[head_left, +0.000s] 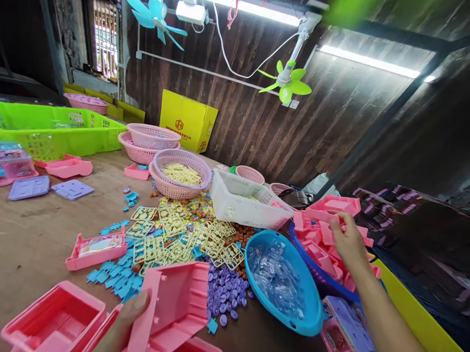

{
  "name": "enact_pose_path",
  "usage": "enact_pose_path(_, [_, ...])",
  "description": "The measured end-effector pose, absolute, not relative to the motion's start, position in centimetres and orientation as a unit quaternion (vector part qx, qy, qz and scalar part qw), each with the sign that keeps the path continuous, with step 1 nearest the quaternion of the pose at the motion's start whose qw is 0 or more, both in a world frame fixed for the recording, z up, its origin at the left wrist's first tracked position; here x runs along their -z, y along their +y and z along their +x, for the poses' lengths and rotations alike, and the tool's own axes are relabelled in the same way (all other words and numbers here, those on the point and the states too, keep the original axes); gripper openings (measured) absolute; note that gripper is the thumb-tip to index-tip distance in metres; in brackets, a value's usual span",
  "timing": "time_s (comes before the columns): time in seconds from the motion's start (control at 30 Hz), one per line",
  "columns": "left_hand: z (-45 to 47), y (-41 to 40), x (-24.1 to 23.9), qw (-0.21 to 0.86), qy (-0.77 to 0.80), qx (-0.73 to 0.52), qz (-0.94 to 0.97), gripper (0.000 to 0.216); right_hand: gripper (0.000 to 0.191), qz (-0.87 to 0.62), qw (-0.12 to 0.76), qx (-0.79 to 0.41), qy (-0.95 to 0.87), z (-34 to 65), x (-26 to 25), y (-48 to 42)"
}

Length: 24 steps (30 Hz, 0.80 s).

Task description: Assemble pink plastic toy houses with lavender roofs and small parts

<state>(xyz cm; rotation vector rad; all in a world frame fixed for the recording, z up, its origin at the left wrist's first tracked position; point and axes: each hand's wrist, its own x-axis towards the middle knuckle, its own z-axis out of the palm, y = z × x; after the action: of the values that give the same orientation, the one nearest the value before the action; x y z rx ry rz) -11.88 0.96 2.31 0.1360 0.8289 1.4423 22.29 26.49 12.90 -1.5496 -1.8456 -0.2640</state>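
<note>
My left hand [120,322] is closed round a pink plastic box part [173,303] at the bottom, thumb along its edge. Beside and under that hand lie other pink box parts [55,316]. On the right, my right hand [348,239] reaches over a dark blue basket [312,270] heaped with pink parts. Its fingers are closed on a pink plastic tray [337,204] at the top of the heap. Left of it stands a blue basin [314,317] of clear plastic pieces. Purple round pieces [226,292] lie between the hands.
Cream frames [169,246] and blue pieces [117,272] are spread over the table. Behind them stand a white basket [241,207], a purple basket [208,169] and a green crate [65,140]. Purple-topped cases [347,331] lie at the lower right. A green fan [288,85] hangs above.
</note>
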Motion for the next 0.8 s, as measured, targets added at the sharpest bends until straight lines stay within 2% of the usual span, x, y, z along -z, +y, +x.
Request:
enact_pose_path(0.07, [-11.4, 1.0, -2.3, 0.693, 0.32, -0.642, 0.081, 0.055, 0.033, -0.525, 0.32, 0.024, -0.789, 20.1, -13.7, 21.9])
enact_pose_path(0.17, [-10.0, 1.1, -2.4, 0.715, 0.243, -0.65, 0.088, 0.051, 0.027, -0.403, 0.194, -0.081, -0.89, 15.9, -14.5, 14.3])
enact_pose_path(0.3, [-8.2, 0.2, -2.5, 0.762, 0.154, -0.621, 0.098, 0.058, 0.018, -0.214, 0.134, -0.179, -0.951, 10.6, -14.0, 7.2])
enact_pose_path(0.37, [-8.2, -0.6, -2.5, 0.783, 0.109, -0.599, 0.124, 0.067, 0.017, -0.182, 0.151, -0.212, -0.948, 8.7, -12.9, 5.6])
enact_pose_path(0.47, [-9.1, -1.4, -2.4, 0.783, 0.063, -0.598, 0.158, 0.077, 0.011, -0.189, 0.292, -0.211, -0.914, 6.8, -10.5, 4.4])
enact_pose_path(0.53, [-10.0, -1.8, -2.1, 0.774, 0.051, -0.608, 0.17, 0.077, 0.028, -0.211, 0.407, -0.23, -0.859, 5.9, -9.0, 3.8])
enact_pose_path(0.6, [-10.7, -2.2, -1.8, 0.767, 0.036, -0.615, 0.181, 0.076, 0.038, -0.244, 0.464, -0.23, -0.82, 5.3, -8.2, 3.3])
enact_pose_path(0.67, [-11.0, -2.6, -1.6, 0.762, 0.022, -0.616, 0.197, 0.076, 0.031, -0.271, 0.455, -0.176, -0.83, 5.2, -8.2, 2.9])
enact_pose_path(0.73, [-11.1, -2.9, -1.7, 0.765, 0.016, -0.606, 0.218, 0.083, 0.03, -0.281, 0.408, -0.12, -0.86, 5.6, -8.6, 2.9])
enact_pose_path(0.8, [-11.3, -3.1, -1.9, 0.77, 0.024, -0.593, 0.235, 0.093, 0.048, -0.283, 0.361, -0.135, -0.878, 6.2, -8.6, 3.9])
